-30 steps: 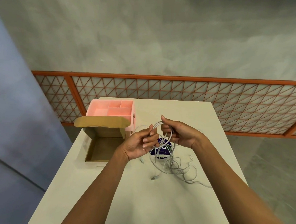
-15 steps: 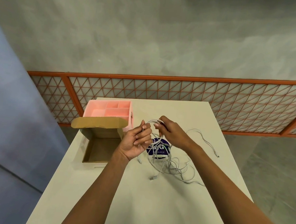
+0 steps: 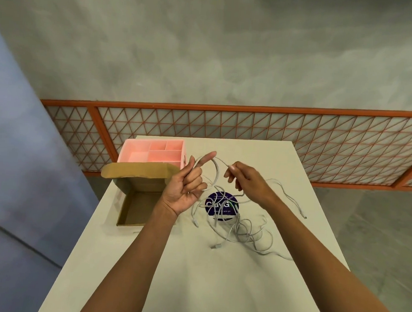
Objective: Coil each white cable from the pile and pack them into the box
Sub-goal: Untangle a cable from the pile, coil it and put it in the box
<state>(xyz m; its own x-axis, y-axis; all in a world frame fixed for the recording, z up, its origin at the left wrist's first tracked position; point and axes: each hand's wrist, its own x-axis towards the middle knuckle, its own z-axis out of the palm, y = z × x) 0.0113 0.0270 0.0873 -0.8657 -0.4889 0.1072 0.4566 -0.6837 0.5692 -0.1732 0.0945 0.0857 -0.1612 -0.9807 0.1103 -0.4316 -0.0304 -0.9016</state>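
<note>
The hands pull apart now, left grip [image 3: 185, 188] curled round the limp, light white cable [image 3: 217, 171], right grip [image 3: 249, 180] pinching its springy span

Head-worn camera looks forward and down, close over the table [image 3: 190, 288]

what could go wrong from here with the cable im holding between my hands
1. The thin white cable, hooked over the left hand's raised forefinger and pinched by the right hand, runs down into the tangled pile of white cables; pulling could drag or knot the rest.
2. The loop hangs on that one finger and may slip off.
3. A loose strand's plug lies near the pale table's right edge; a tug might send it over.
</note>
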